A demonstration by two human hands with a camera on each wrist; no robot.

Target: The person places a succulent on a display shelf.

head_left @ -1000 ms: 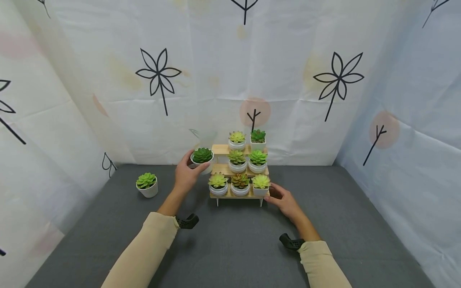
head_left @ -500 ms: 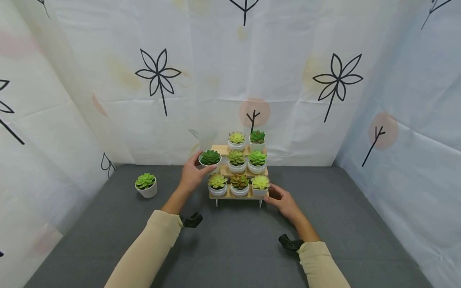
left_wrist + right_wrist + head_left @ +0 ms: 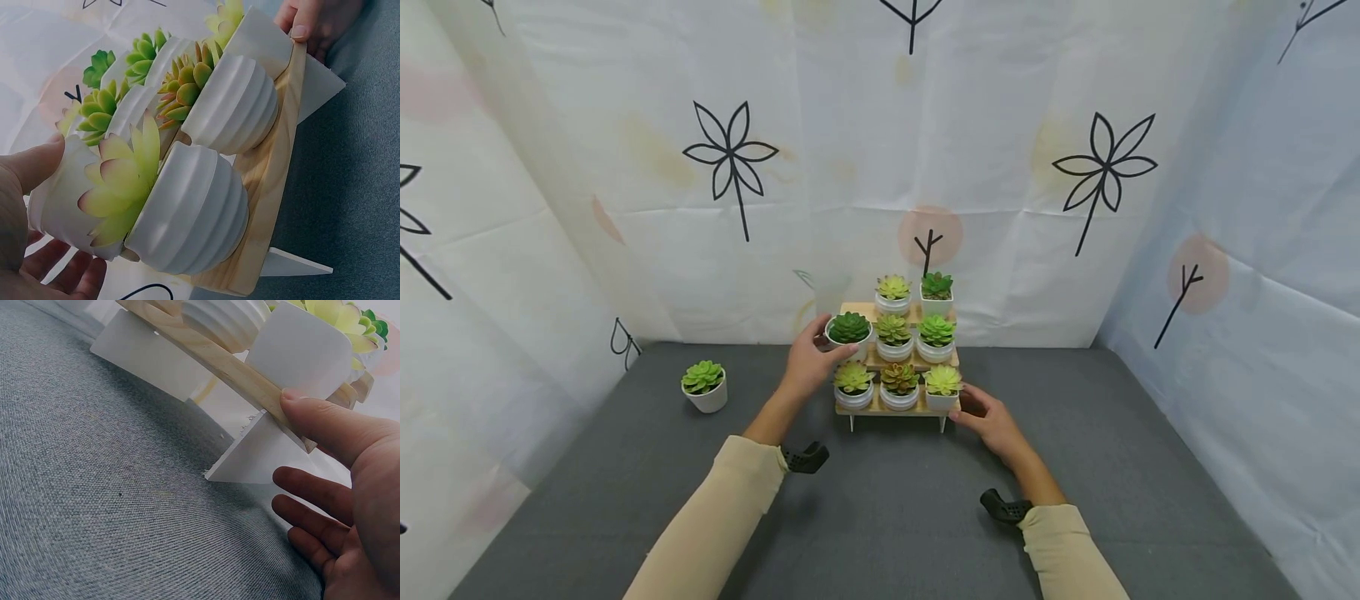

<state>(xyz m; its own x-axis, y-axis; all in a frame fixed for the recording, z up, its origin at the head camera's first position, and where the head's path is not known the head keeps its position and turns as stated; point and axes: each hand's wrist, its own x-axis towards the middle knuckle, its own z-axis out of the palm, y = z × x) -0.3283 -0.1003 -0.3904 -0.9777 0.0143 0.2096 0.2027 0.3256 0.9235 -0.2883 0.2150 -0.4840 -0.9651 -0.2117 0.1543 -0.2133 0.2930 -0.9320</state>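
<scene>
A white pot with a dark green succulent (image 3: 848, 332) is gripped by the left hand (image 3: 811, 363), thumb and fingers curled round its wall; it is held at the left end of the middle tier of the wooden stepped stand (image 3: 891, 409), just beside the 2 pots already on that tier. Whether its base touches the shelf cannot be told. In the left wrist view the thumb (image 3: 34, 164) lies against the pot's side, the other fingers beneath it. The right hand (image 3: 992, 417) is placed at the stand's lower right corner: the thumb (image 3: 325, 422) is pressed on the wooden edge, the other fingers loosely spread below. 1 further potted succulent (image 3: 704, 385) stands apart on the grey mat (image 3: 887, 517), well left of the stand.
</scene>
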